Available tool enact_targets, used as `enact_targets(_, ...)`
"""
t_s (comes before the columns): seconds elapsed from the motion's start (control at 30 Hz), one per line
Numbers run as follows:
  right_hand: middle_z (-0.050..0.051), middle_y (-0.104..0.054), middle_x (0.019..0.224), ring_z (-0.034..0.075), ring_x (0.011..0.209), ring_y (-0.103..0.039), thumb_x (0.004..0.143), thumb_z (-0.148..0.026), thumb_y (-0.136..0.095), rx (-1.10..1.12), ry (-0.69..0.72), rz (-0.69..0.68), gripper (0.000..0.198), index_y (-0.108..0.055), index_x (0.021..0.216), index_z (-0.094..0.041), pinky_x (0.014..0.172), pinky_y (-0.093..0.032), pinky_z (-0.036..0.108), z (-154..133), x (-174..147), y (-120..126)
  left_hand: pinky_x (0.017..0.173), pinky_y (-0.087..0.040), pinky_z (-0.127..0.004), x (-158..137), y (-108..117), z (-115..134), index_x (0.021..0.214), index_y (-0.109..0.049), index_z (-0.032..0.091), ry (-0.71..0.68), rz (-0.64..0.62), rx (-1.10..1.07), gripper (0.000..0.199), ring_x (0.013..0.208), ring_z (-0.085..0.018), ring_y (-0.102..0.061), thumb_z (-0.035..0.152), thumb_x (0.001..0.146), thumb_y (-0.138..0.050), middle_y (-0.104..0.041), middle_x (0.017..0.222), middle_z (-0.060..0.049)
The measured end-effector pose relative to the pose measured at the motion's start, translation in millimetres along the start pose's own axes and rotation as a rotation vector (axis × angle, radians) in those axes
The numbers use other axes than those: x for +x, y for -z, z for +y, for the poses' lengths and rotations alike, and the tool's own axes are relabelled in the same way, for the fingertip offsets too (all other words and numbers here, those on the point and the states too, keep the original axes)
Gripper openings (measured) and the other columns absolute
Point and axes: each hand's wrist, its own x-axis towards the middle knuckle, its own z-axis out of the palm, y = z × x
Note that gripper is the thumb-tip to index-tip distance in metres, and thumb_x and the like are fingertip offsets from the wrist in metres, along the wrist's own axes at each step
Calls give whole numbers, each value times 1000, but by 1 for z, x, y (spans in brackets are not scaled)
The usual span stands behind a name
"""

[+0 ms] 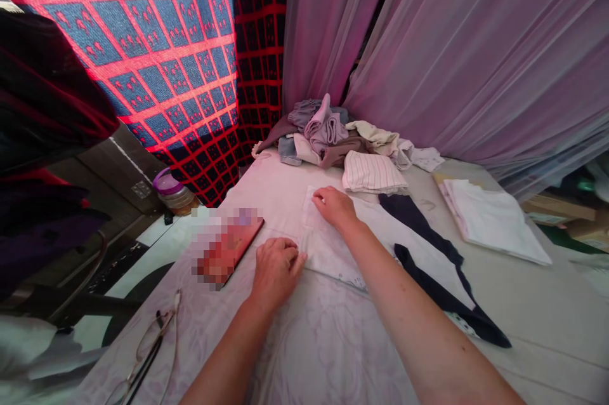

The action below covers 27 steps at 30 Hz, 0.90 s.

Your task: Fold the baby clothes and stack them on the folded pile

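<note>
Two bare hands are held over one end of a white garment (423, 249), laid out near the middle of the tabletop (328, 351). The right hand (334, 205) is set at the garment's far left corner, its fingers curled toward the thumb; whether cloth is pinched there cannot be told. The left hand (277, 265) is rested at the near left corner, fingers loosely bent and thumb against the edge; a grip cannot be confirmed either.

For a neat lay, both corners are probably best drawn apart with even tension, creases being smoothed toward the dark sleeves (432, 287), which are spread to the right and could be straightened.

A striped folded garment (373, 171) is placed just beyond, before a clothes pile (328, 129) heaped along the far edge. White folded cloth (495, 218) is set near the right edge. By the left edge, a red flat item (233, 246) and eyeglasses (155, 345) are laid.

No brand or writing can be read: the red item is pixelated, small marks along the garment's near side are too tiny, and the cardboard boxes (561, 208) past the right edge are indistinct.
</note>
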Motion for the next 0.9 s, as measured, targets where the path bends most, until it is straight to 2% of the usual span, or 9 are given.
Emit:
enact_targets(0.1, 6, -63, 117, 19, 94, -61, 89, -35, -50, -104, -34, -16, 29, -67, 110, -27, 73, -41, 27, 3, 30, -1, 86, -36, -41, 0, 1, 0, 69, -69, 22, -1, 2, -14, 28, 97, -22, -55, 39, 86, -56, -68, 98, -5)
enact_targets(0.27, 6, -65, 111, 19, 94, -61, 89, -38, -51, -185, 10, -82, 27, -71, 103, -28, 73, -42, 27, 5, 48, -11, 86, -36, -41, 0, 0, 0, 66, -67, 21, 4, 7, -31, 27, 96, -23, -55, 40, 84, -59, -68, 97, -5)
enact_targets(0.47, 7, -63, 112, 19, 90, -61, 95, -38, -41, -230, 33, 3, 32, -69, 106, -25, 73, -42, 28, 10, 53, -19, 87, -36, -41, 0, -2, 3, 65, -65, 21, 10, 15, -11, 25, 99, -23, -54, 35, 84, -59, -66, 100, -4)
enact_targets(0.63, 7, -64, 110, 20, 91, -61, 95, -38, -42, -213, 11, -13, 30, -65, 108, -24, 73, -42, 28, 12, 57, -26, 87, -35, -42, 0, -3, 3, 61, -63, 20, 8, 17, -18, 28, 100, -23, -53, 36, 84, -59, -66, 101, -5)
enact_targets(0.77, 6, -62, 114, 20, 91, -60, 94, -32, -42, -120, -16, 85, 32, -57, 121, -25, 74, -41, 28, 10, 47, -26, 87, -35, -43, 1, -4, 2, 61, -63, 20, 10, 28, -27, 31, 101, -24, -53, 39, 86, -57, -66, 102, -5)
enact_targets(0.83, 6, -61, 115, 19, 93, -58, 95, -27, -37, -89, -17, 147, 32, -58, 119, -24, 76, -41, 28, 10, 38, -25, 87, -35, -43, 1, -4, 2, 62, -63, 21, 13, 33, -27, 30, 100, -24, -53, 38, 86, -57, -66, 102, -5)
enact_targets(0.9, 7, -61, 113, 20, 94, -57, 95, -23, -35, -82, -7, 148, 32, -62, 113, -23, 78, -40, 28, 10, 29, -26, 87, -35, -42, 1, -4, 2, 63, -64, 21, 12, 34, -24, 29, 100, -23, -53, 37, 85, -57, -67, 102, -5)
